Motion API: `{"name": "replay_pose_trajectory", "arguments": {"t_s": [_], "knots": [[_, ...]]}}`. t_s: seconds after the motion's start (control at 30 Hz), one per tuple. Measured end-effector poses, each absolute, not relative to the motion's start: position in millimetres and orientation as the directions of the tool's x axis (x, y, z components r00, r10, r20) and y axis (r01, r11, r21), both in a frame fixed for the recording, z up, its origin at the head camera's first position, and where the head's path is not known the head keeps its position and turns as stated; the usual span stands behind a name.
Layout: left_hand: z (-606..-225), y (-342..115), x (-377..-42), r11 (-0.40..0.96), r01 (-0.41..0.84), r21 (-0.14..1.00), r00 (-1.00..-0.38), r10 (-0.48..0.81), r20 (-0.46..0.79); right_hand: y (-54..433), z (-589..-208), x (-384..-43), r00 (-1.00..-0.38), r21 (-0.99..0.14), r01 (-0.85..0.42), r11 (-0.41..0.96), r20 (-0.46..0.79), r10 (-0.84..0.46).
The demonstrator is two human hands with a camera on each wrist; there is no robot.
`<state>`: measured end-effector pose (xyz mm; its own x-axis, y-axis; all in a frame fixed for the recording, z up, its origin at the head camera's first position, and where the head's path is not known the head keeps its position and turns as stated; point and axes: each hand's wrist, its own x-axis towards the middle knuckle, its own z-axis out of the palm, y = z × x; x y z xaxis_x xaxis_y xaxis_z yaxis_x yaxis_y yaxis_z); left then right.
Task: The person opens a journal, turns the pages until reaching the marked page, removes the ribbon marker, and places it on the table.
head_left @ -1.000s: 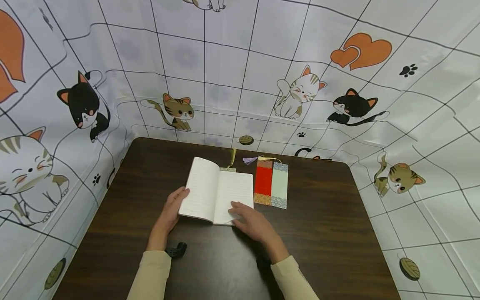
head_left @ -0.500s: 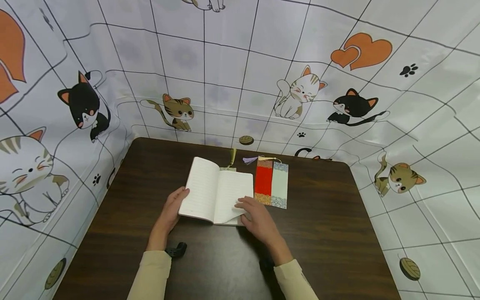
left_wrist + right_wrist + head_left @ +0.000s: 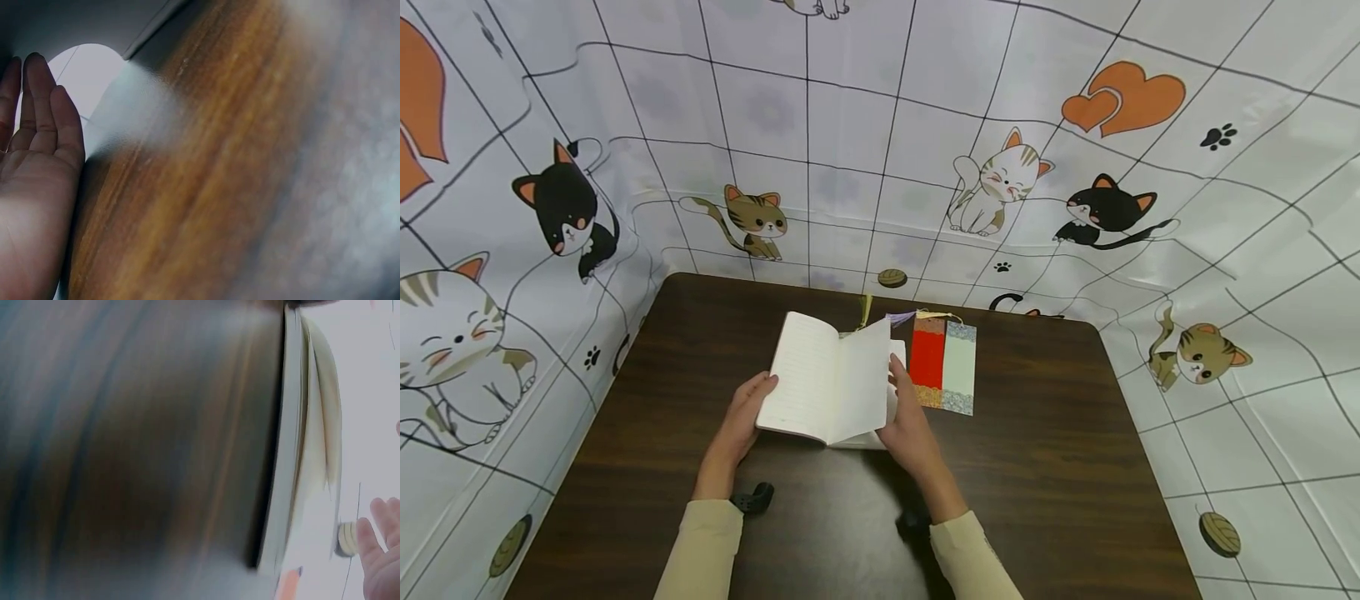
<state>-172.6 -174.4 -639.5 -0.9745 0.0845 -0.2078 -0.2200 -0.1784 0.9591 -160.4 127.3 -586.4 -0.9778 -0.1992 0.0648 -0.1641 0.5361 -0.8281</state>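
An open notebook (image 3: 801, 379) with lined pages lies on the brown table, its left half raised and tilted. My left hand (image 3: 745, 410) holds the left edge of that half, and part of the hand is hidden by it. In the left wrist view the fingers of my left hand (image 3: 40, 156) look fairly straight. At the right, a loose page (image 3: 861, 383) stands up from the notebook, and my right hand (image 3: 912, 423) is against its outer edge with extended fingers. The right wrist view shows the fingertips of my right hand (image 3: 382, 550) and the notebook's page edges (image 3: 306, 425).
Right of the notebook lie a red bookmark (image 3: 928, 354) and a pale green bookmark (image 3: 959, 367) with tassels. A yellow-green tassel (image 3: 866, 310) sticks out behind the notebook. Cat-printed sheeting (image 3: 842, 167) surrounds the dark wooden table (image 3: 1037, 433).
My right hand has moved up along the notebook's right side, and the page has risen from nearly flat to standing up toward the left. My left hand has stayed in place.
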Motion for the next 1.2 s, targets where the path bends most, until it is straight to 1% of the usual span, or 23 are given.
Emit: {"name": "replay_pose_trajectory", "arguments": {"t_s": [0.1, 0.23, 0.37, 0.53, 0.63, 0.73, 0.93, 1.07, 1.2], "knots": [[-640, -175, -172, -0.184, -0.224, 0.957, -0.974, 0.085, -0.212, 111, -585, -158, -0.975, -0.859, -0.134, 0.495, 0.026, -0.219], [-641, -176, -173, -0.188, -0.233, 0.954, -0.972, 0.087, -0.22, 93, -585, -155, -0.957, -0.856, -0.173, 0.488, 0.028, -0.29], [-641, -175, -174, -0.204, -0.222, 0.954, -0.974, 0.093, -0.207, 83, -586, -152, -0.921, -0.812, -0.263, 0.521, 0.05, -0.387], [-641, -175, -173, -0.228, -0.19, 0.955, -0.98, 0.1, -0.171, 75, -592, -150, -0.891, -0.732, -0.337, 0.592, 0.046, -0.451], [-642, -175, -173, -0.228, -0.178, 0.957, -0.982, 0.104, -0.158, 73, -594, -149, -0.873, -0.703, -0.382, 0.6, 0.061, -0.484], [-642, -175, -174, -0.216, -0.178, 0.96, -0.982, 0.096, -0.16, 70, -595, -148, -0.85, -0.673, -0.442, 0.593, 0.102, -0.517], [-640, -177, -175, -0.229, -0.168, 0.959, -0.985, 0.069, -0.156, 66, -596, -147, -0.819, -0.608, -0.518, 0.602, 0.148, -0.555], [-639, -178, -174, -0.229, -0.148, 0.962, -0.988, 0.085, -0.132, 66, -597, -146, -0.821, -0.604, -0.515, 0.609, 0.142, -0.553], [-640, -177, -172, -0.215, -0.17, 0.962, -0.984, 0.083, -0.155, 67, -598, -144, -0.823, -0.607, -0.503, 0.616, 0.118, -0.556]]}}
